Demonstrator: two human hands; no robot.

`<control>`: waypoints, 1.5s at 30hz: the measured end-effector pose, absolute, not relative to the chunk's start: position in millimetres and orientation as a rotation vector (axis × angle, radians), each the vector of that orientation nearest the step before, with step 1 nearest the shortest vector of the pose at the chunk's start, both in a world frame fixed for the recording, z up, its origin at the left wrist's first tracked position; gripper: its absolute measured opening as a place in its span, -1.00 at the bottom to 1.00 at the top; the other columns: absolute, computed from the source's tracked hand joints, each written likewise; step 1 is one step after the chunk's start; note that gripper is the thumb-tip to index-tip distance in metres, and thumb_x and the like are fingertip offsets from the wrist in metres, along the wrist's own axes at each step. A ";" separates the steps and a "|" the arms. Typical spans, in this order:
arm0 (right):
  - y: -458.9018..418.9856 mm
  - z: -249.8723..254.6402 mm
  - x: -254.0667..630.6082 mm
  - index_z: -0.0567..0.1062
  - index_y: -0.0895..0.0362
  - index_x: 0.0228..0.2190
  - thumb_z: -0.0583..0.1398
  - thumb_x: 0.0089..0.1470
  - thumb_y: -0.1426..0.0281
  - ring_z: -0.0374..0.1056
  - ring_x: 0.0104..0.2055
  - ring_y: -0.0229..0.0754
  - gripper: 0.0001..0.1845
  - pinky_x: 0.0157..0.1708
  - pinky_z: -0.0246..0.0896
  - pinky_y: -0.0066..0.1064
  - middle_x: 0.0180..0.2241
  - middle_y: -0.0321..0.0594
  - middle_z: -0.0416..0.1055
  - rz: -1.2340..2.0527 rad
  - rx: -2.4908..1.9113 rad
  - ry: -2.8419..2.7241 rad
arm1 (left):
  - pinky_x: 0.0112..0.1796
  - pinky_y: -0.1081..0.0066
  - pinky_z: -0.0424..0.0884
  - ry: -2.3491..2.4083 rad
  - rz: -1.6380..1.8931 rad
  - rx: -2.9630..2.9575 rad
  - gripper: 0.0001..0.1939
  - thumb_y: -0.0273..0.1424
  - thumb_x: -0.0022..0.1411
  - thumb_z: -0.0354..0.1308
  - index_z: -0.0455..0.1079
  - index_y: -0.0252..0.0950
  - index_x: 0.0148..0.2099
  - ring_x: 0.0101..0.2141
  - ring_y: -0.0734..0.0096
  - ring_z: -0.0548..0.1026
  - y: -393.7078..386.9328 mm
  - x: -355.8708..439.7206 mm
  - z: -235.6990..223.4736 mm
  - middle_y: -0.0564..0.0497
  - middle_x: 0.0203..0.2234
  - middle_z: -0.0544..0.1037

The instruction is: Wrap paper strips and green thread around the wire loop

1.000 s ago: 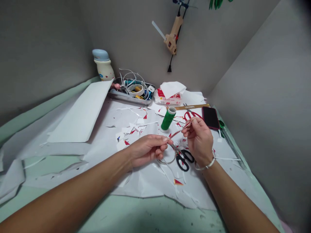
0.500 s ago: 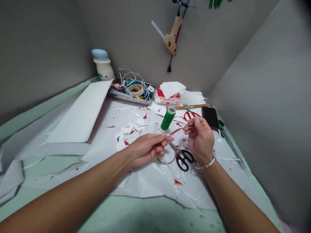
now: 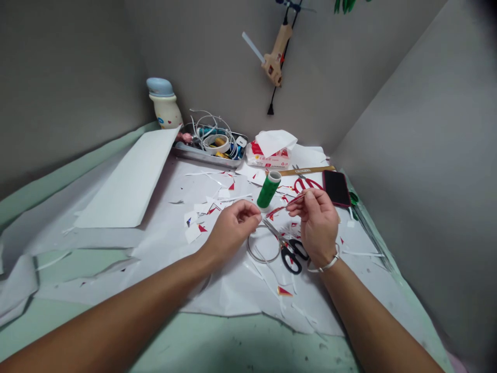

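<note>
My right hand (image 3: 319, 225) is closed, with thumb and forefinger pinching a thin red-and-white strip (image 3: 276, 211) that slants down to the left. My left hand (image 3: 235, 225) is to the left of the strip's free end, thumb and fingertips pressed together; whatever they hold, if anything, is too small to make out. Behind the gap between my hands stands a spool of green thread (image 3: 267, 191). Below the strip lie black-handled scissors (image 3: 290, 254) and a thin metal ring (image 3: 249, 252). Red and white paper scraps (image 3: 285, 291) are scattered around.
A metal tray (image 3: 205, 155) of tape and cords sits at the back, beside a tissue pack (image 3: 267, 158). Red-handled scissors (image 3: 301, 185), a wooden ruler (image 3: 310, 170) and a phone (image 3: 336, 188) lie at right. A folded white card (image 3: 132, 181) stands left; a glue gun (image 3: 277, 57) hangs behind.
My left hand has come away from the strip's end, moving slightly left, and its fingers have curled in. My right hand has shifted a little left and still pinches the strip.
</note>
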State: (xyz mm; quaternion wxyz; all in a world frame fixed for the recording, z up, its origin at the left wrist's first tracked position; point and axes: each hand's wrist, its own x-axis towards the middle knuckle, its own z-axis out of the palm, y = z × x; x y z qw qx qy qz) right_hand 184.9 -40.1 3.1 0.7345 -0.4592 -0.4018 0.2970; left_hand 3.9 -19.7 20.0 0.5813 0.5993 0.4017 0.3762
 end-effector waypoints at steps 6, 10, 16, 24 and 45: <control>-40.6 2.1 183.3 0.40 0.14 -0.37 0.21 0.12 0.21 0.42 -0.51 -0.35 -0.77 -0.53 0.31 -0.55 -0.52 -0.34 0.44 0.655 -1.009 -0.910 | -0.37 0.46 0.25 0.935 0.868 1.485 -0.92 -0.40 0.09 0.17 0.40 -0.31 -0.34 -0.44 0.45 0.34 -20.3 4.8 13.9 0.03 -0.47 0.44; -40.9 1.9 182.9 0.40 0.14 -0.36 0.20 0.12 0.22 0.42 -0.51 -0.35 -0.77 -0.52 0.31 -0.55 -0.51 -0.34 0.44 0.661 -0.997 -0.911 | -0.36 0.44 0.27 0.958 0.839 1.511 -0.91 -0.39 0.10 0.16 0.42 -0.31 -0.35 -0.42 0.43 0.36 -20.6 5.8 12.8 -0.01 -0.44 0.47; -42.0 2.1 182.0 0.40 0.14 -0.36 0.21 0.12 0.20 0.42 -0.50 -0.33 -0.76 -0.52 0.32 -0.54 -0.50 -0.33 0.44 0.668 -1.008 -0.925 | -0.41 0.45 0.26 1.013 0.854 1.507 -0.89 -0.40 0.09 0.17 0.47 -0.33 -0.36 -0.46 0.43 0.37 -23.4 7.7 13.4 -0.04 -0.47 0.50; -38.1 -1.1 185.1 0.40 0.14 -0.36 0.21 0.11 0.22 0.42 -0.52 -0.35 -0.77 -0.53 0.31 -0.56 -0.53 -0.36 0.42 0.677 -1.048 -0.866 | -0.39 0.44 0.30 1.024 0.763 1.508 -0.85 -0.34 0.09 0.21 0.50 -0.33 -0.33 -0.44 0.42 0.40 -20.8 7.9 12.8 -0.06 -0.44 0.54; -47.5 0.2 163.6 0.39 0.14 -0.33 0.18 0.14 0.24 0.47 -0.44 -0.30 -0.80 -0.45 0.40 -0.50 -0.47 -0.31 0.47 0.795 -1.132 -0.917 | -0.06 0.27 0.30 1.111 1.216 2.059 -0.81 -0.48 0.16 0.12 0.36 -0.23 -0.13 -0.12 0.30 0.40 -22.0 3.9 13.5 0.00 -0.19 0.45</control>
